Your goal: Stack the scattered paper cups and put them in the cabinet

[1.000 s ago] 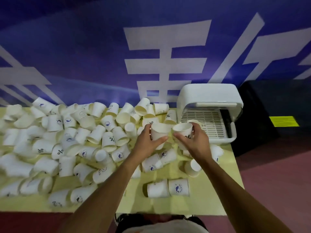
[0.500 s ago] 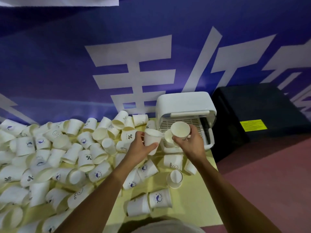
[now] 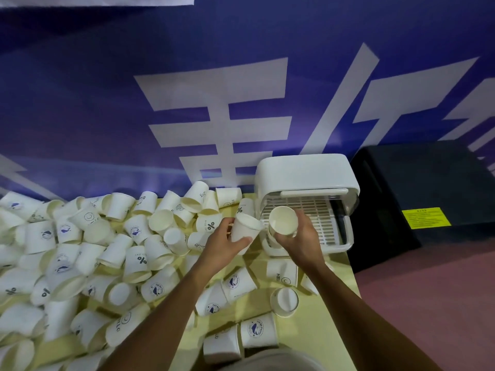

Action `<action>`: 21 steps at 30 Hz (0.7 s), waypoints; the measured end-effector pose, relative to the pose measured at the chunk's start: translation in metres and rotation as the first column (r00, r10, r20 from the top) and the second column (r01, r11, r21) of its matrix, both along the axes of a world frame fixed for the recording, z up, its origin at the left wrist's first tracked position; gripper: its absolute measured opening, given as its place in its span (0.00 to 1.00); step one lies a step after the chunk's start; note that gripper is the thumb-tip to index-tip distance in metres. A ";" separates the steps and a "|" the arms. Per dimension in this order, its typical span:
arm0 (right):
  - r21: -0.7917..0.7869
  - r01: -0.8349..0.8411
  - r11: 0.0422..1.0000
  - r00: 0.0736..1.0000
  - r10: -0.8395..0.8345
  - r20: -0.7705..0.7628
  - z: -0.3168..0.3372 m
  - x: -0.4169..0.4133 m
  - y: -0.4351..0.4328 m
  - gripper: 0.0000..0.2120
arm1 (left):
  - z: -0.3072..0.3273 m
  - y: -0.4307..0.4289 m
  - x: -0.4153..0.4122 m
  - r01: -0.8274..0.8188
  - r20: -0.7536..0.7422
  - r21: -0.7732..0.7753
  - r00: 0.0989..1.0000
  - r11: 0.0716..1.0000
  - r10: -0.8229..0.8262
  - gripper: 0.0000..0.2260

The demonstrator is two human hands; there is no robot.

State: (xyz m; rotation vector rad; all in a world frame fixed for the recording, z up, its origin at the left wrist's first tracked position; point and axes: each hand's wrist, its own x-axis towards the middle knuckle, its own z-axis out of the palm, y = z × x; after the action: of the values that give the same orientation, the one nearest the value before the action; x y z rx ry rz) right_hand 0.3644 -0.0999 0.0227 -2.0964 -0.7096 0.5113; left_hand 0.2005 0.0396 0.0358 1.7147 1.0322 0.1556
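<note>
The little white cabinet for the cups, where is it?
In the head view the cabinet stands at the far right corner of the yellow table by the blue wall, just beyond the right hand holding a cup.

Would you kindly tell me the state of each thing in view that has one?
left hand: grips one paper cup
right hand: holds a second cup, mouth towards the camera
cabinet: door open, rack visible
scattered cups: unstacked, mostly on their sides on the table
</note>
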 end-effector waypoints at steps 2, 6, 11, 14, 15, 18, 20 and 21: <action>-0.049 -0.002 0.999 1.000 0.003 0.028 -0.008 0.000 0.003 0.35 | -0.002 0.002 -0.003 -0.011 -0.003 -0.006 1.000 1.000 0.011 0.25; -0.179 -0.030 0.983 0.999 0.032 0.010 -0.021 0.002 0.004 0.37 | -0.003 0.004 -0.006 -0.017 -0.006 -0.015 1.000 1.000 0.017 0.25; -0.246 -0.076 0.966 0.997 0.073 -0.021 -0.025 0.003 0.003 0.35 | -0.002 0.002 -0.006 -0.024 -0.005 -0.019 1.000 1.000 0.024 0.25; -0.235 -0.061 0.970 0.998 0.062 -0.002 -0.015 -0.001 0.003 0.35 | -0.001 0.000 -0.006 -0.024 -0.002 -0.013 1.000 1.000 0.024 0.25; -0.217 -0.053 0.975 0.998 0.056 0.010 -0.010 -0.003 0.003 0.35 | 0.000 0.000 -0.006 -0.024 0.000 -0.012 1.000 1.000 0.024 0.26; -0.110 -0.044 0.993 0.998 0.049 0.040 0.008 -0.011 0.006 0.25 | 0.001 -0.001 -0.004 -0.036 0.007 -0.008 0.999 0.999 0.036 0.26; -0.029 -0.034 0.999 0.999 0.035 0.025 0.017 -0.016 0.008 0.13 | 0.003 -0.003 -0.003 -0.054 0.019 -0.019 0.998 0.998 0.054 0.25; 0.003 -0.030 1.000 0.999 0.030 0.011 0.022 -0.019 0.010 0.10 | 0.004 -0.004 -0.003 -0.056 0.026 -0.022 0.998 0.998 0.057 0.26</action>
State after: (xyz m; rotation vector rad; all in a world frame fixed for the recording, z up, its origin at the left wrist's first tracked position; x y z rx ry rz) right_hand 0.3455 -0.0899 0.0446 -2.0904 -0.7484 0.5149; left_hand 0.1971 0.0355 0.0395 1.6611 1.0601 0.2024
